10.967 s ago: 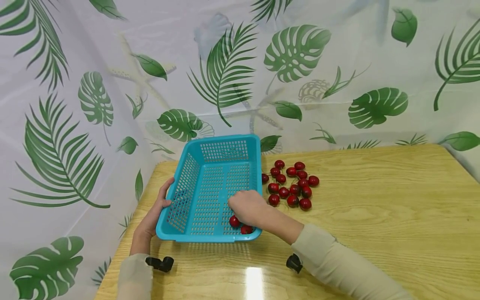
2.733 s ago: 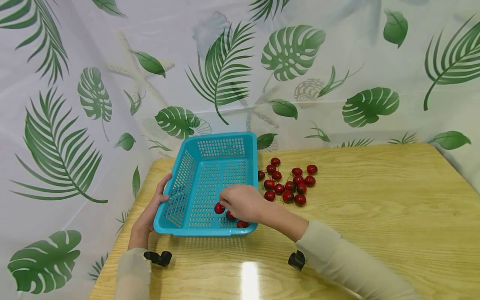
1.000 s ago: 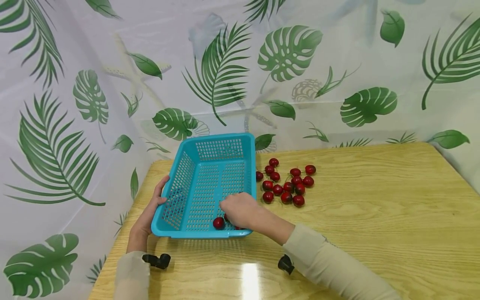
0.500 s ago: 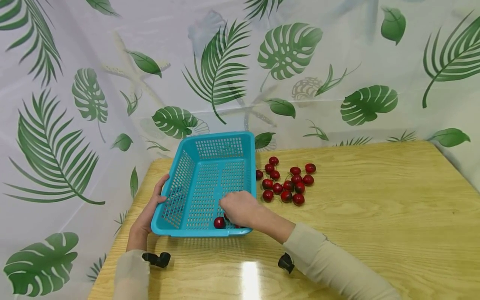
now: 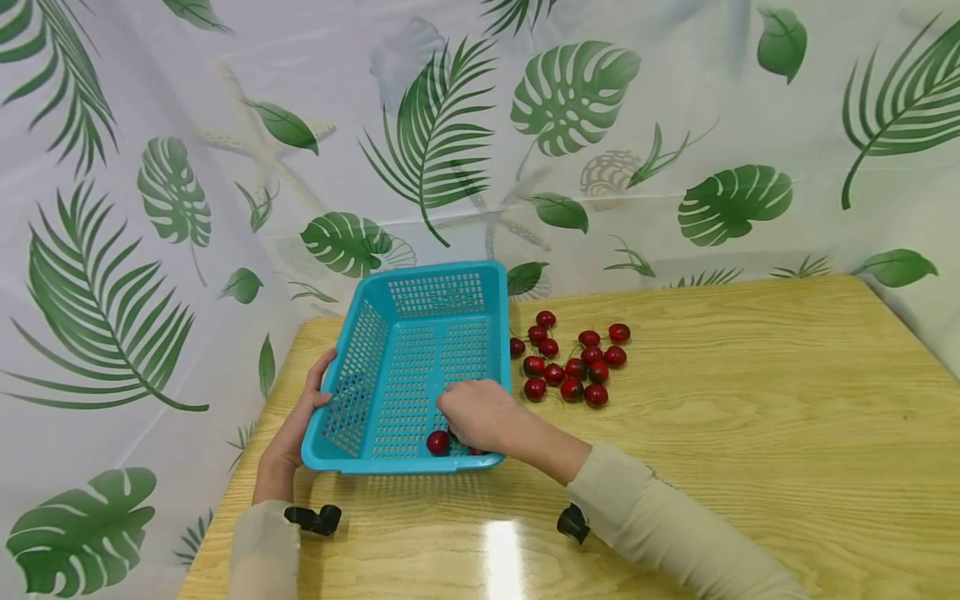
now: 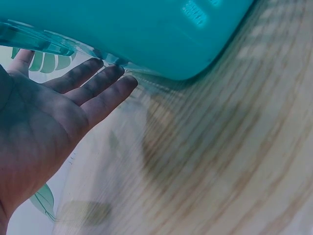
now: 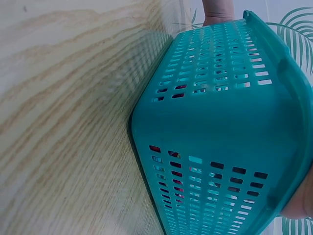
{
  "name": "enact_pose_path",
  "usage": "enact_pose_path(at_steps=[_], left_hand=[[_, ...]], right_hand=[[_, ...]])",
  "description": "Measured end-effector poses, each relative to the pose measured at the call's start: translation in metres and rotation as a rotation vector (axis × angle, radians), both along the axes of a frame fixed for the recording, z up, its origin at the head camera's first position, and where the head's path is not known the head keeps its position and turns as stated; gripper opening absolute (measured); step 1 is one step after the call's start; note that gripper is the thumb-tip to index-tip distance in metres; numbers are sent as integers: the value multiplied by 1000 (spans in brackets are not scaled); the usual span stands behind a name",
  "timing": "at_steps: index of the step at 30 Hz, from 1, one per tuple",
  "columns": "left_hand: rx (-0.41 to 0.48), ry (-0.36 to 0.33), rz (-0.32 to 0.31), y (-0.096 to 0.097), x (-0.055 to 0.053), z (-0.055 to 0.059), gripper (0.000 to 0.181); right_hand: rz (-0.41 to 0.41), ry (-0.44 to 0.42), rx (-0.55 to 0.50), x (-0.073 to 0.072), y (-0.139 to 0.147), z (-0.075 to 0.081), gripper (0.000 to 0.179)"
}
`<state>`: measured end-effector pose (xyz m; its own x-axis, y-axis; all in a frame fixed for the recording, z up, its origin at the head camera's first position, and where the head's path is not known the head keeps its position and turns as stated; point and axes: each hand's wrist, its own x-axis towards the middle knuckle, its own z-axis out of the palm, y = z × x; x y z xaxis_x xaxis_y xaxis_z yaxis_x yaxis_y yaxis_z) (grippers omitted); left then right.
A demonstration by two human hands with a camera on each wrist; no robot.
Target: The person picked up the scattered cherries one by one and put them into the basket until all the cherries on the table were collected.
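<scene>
A turquoise plastic basket (image 5: 408, 464) with perforated walls stands on the wooden table. In the head view, my left hand (image 5: 298, 423) touches its left rim; the left wrist view shows straight fingers (image 6: 105, 100) against the outside. My right hand (image 5: 480, 417) reaches down into the basket's near right corner, its fingertips hidden below the hand. A red cherry (image 5: 438, 442) lies beside those fingers on the basket floor. Other cherries are partly covered by the hand. Through the holes in the right wrist view, bits of red show behind the basket wall (image 7: 210, 122).
Several more cherries (image 5: 576, 368) with thin stems lie in a loose cluster on the table, right of the basket. The wooden table (image 5: 750, 417) extends to the right. A white leaf-patterned sheet (image 5: 637, 242) hangs along the back and left.
The right hand held a cherry above the basket floor 2.7 s ago; that cherry now lies lower, near the front wall. The table cluster has one fewer than at first. The last second shows almost no motion.
</scene>
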<state>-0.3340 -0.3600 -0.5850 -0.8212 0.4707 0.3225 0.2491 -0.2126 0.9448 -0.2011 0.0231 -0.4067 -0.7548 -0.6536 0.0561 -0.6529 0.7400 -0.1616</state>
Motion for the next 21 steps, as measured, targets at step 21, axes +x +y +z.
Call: enact_pose_path(at_steps=[21], left_hand=[[-3,-9,12,10,12,16,84]], right_hand=[[-24,-35,-353,0,5,5,14]])
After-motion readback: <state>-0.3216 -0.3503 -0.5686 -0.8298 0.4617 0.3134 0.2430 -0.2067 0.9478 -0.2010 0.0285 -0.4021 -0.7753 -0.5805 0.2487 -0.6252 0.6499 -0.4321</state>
